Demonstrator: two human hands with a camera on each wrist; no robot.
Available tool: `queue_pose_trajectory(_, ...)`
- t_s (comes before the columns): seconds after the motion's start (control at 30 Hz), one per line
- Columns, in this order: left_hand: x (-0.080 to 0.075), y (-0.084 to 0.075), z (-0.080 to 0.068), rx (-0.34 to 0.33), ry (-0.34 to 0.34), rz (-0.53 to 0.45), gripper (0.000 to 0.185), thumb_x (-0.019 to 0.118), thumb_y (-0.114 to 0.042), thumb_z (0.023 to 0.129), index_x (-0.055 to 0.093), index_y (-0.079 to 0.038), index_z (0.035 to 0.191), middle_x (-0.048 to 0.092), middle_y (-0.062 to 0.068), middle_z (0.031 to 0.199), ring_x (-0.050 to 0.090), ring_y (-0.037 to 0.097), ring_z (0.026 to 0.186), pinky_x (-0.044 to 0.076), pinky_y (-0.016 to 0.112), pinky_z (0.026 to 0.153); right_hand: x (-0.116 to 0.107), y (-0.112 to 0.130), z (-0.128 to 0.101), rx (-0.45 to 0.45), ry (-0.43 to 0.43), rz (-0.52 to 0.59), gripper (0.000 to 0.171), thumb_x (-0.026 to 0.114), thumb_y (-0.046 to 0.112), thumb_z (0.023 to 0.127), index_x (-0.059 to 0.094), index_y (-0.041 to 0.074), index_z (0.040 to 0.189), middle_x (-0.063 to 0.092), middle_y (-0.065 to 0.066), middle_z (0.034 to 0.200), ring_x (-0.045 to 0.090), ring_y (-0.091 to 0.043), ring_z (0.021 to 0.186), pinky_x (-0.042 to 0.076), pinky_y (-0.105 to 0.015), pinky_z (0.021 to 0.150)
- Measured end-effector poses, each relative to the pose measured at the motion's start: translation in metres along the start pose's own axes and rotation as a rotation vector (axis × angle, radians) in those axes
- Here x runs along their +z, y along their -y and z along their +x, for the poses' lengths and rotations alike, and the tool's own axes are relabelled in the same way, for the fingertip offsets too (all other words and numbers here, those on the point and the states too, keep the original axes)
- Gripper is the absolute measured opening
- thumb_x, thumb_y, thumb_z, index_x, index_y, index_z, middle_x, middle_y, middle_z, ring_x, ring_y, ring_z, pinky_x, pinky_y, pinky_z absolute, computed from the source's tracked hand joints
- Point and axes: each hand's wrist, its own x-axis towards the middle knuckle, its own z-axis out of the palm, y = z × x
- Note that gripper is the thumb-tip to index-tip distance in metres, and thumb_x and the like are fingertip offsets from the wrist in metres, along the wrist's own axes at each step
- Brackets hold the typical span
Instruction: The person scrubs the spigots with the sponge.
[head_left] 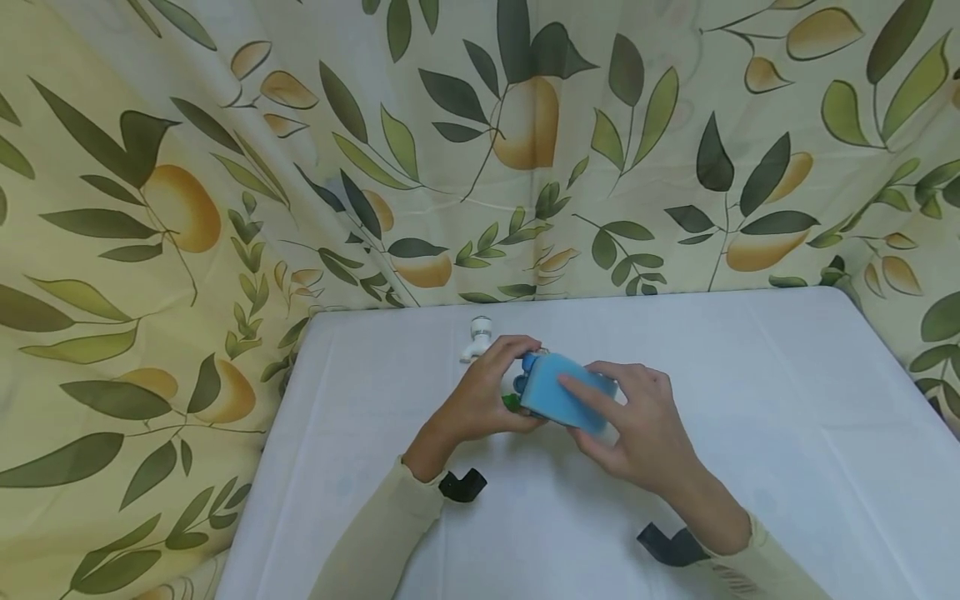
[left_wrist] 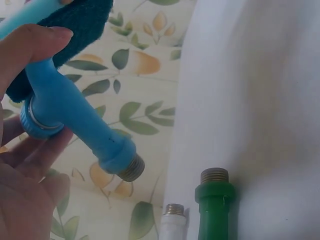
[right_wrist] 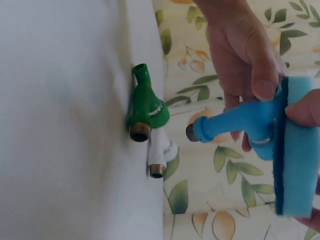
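Note:
A blue plastic tap with a threaded metal end is held between the thumb and fingers of my left hand. My right hand grips a light-blue sponge with a dark scouring side, its fingers spread over the sponge's face. In the right wrist view the scouring side of the sponge presses against the blue tap. From above, the sponge hides most of the tap. Beneath the hands, a green tap lies on the table, largely covered in the head view.
A white tap lies on the white-covered table behind my left hand, near the green one. Curtains with a leaf and fruit print hang along the table's far edge. Black wrist mounts sit at both sleeves.

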Motion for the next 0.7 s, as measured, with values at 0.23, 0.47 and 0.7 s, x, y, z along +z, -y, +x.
queue_pose_trajectory(0.23, 0.0011, -0.0004, -0.0016, -0.017, 0.008, -0.005, 0.093, 0.094, -0.026, 0.071, 0.045, -0.012, 0.149, 0.047, 0.004, 0.148, 0.053, 0.02, 0.133, 0.048, 0.035, 0.111, -0.001, -0.0019, -0.0017, 0.07, -0.014, 0.002, 0.061, 0.042, 0.066, 0.097, 0.067, 0.024, 0.134, 0.064, -0.019, 0.12, 0.058, -0.037, 0.105, 0.045, -0.06, 0.079)
queue_pose_trajectory(0.47, 0.0002, 0.0013, -0.0021, 0.006, -0.003, 0.003, 0.099, 0.098, -0.019, 0.065, 0.045, -0.01, 0.149, 0.046, 0.006, 0.148, 0.051, 0.023, 0.135, 0.048, 0.039, 0.113, -0.0025, 0.0052, -0.0034, -0.07, 0.083, 0.083, 0.053, 0.048, 0.062, 0.096, 0.066, 0.032, 0.135, 0.064, -0.011, 0.122, 0.059, -0.029, 0.106, 0.045, -0.054, 0.081)
queue_pose_trajectory(0.7, 0.0, 0.0019, -0.002, -0.013, 0.016, -0.031, 0.094, 0.093, -0.022, 0.071, 0.045, -0.018, 0.152, 0.049, 0.0, 0.152, 0.054, 0.018, 0.134, 0.049, 0.036, 0.111, -0.0012, 0.0035, 0.0001, 0.01, 0.004, 0.023, 0.056, 0.046, 0.065, 0.096, 0.069, 0.028, 0.132, 0.066, -0.015, 0.116, 0.06, -0.034, 0.1, 0.046, -0.056, 0.077)
